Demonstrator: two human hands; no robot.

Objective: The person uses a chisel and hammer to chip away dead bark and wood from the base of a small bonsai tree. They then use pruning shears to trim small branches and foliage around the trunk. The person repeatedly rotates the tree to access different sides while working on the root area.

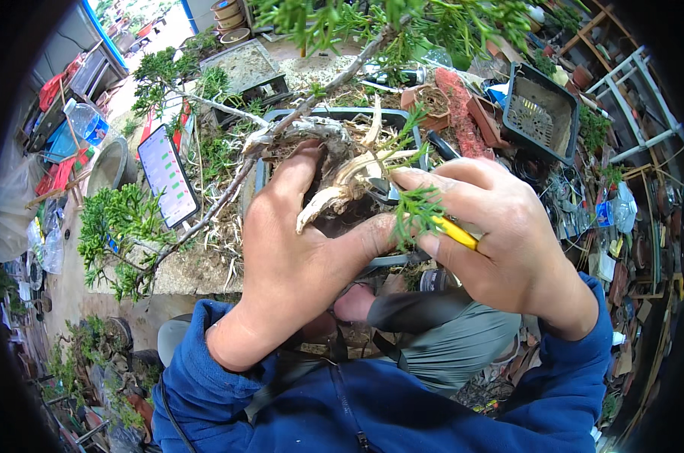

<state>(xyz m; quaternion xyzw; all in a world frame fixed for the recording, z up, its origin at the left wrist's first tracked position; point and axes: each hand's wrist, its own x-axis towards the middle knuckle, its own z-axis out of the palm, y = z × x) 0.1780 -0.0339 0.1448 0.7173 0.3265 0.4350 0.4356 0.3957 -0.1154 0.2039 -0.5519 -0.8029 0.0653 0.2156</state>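
A juniper bonsai with a gnarled trunk (pixel 289 132) and pale stripped deadwood (pixel 342 185) stands in a dark rectangular pot (pixel 395 117) in front of me. My left hand (pixel 285 234) grips the trunk from the left, its fingertips partly hidden behind the wood. Its thumb stretches right, close to the tool. In my right hand (pixel 500 234) is a yellow-handled hand tool (pixel 457 232), its dark metal head (pixel 383 190) against the right end of the deadwood. Green sprigs (pixel 417 211) partly cover the tool, so its exact kind is hard to tell.
Left of the pot a phone (pixel 167 177) leans upright, beside a metal basin (pixel 112 166) and a water bottle (pixel 85 121). A black plastic tray (pixel 542 113) lies at far right, near a red rough strip (pixel 459 113). Branches reach across the left and top.
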